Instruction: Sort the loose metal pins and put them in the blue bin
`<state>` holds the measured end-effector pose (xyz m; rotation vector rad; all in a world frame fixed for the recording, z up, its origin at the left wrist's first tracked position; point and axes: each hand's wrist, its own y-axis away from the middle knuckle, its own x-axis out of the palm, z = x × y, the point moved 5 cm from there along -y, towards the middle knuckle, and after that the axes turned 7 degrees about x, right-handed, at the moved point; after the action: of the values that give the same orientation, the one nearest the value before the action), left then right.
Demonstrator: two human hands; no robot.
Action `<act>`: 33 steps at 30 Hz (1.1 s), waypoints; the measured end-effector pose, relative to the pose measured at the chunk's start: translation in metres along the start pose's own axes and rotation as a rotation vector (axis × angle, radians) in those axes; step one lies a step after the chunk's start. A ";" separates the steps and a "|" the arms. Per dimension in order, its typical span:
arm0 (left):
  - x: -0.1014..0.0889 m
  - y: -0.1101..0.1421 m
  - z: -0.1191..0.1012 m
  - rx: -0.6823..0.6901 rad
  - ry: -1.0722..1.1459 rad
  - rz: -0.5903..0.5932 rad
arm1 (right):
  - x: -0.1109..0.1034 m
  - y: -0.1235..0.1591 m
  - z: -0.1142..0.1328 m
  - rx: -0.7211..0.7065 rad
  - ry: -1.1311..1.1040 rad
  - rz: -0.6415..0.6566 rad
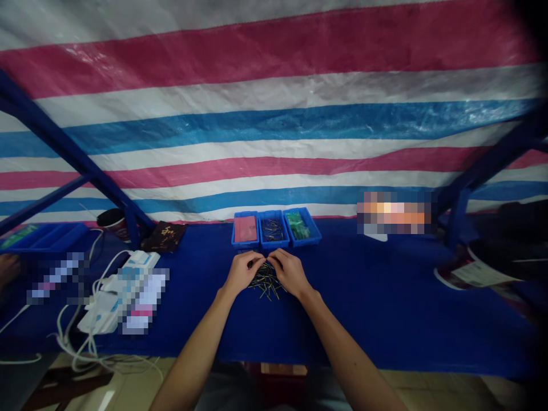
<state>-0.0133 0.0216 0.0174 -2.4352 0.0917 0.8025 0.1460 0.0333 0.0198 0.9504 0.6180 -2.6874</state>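
Backdrop: a striped plastic tarpaulin (274, 114) in red, white and blue is hanging across the upper frame, with blue steel frame bars (55, 137) slanting in at both sides.

Table: a blue-covered table (385, 325) is stretching across the lower half of the frame.

Left side: a white power strip (115, 297) and white cables (72, 342) are lying at lower left, partly hidden by pixelated patches. A shallow blue tray (51, 237) and a dark cloth pouch (164, 237) are sitting at upper left. Another person's hand (8, 268) is showing dimly at the far left edge.

Right side: a sheet of paper (479, 274) is lying beneath dark objects at the right edge, and a pixelated patch is covering something at the table's far edge.

Trays: three blue plastic trays are standing side by side at top centre. The left tray (245, 230) is holding something pink, the middle tray (273, 229) small pins, and the right tray (302, 226) something green.

Loose pile: a pile of small gold-and-dark pins (266, 283) is lying on the table just below the middle tray, between the hands.

Left hand (242, 273): its fingers are curling over the pile's upper left edge. Whether it is grasping a pin, I cannot tell.

Right hand (291, 273): its fingers are curving in to nearly meet the left hand above the pile. Whether it is grasping anything, I cannot tell.
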 end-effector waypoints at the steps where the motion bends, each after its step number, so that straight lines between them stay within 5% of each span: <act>1: 0.000 0.000 0.000 0.001 0.001 0.002 | 0.000 0.000 0.000 0.002 0.006 0.001; 33: 0.000 0.000 0.001 -0.029 -0.008 0.014 | 0.001 0.000 -0.001 -0.021 -0.036 0.011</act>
<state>-0.0136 0.0225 0.0171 -2.4612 0.0943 0.8247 0.1457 0.0338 0.0190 0.8951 0.6306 -2.6762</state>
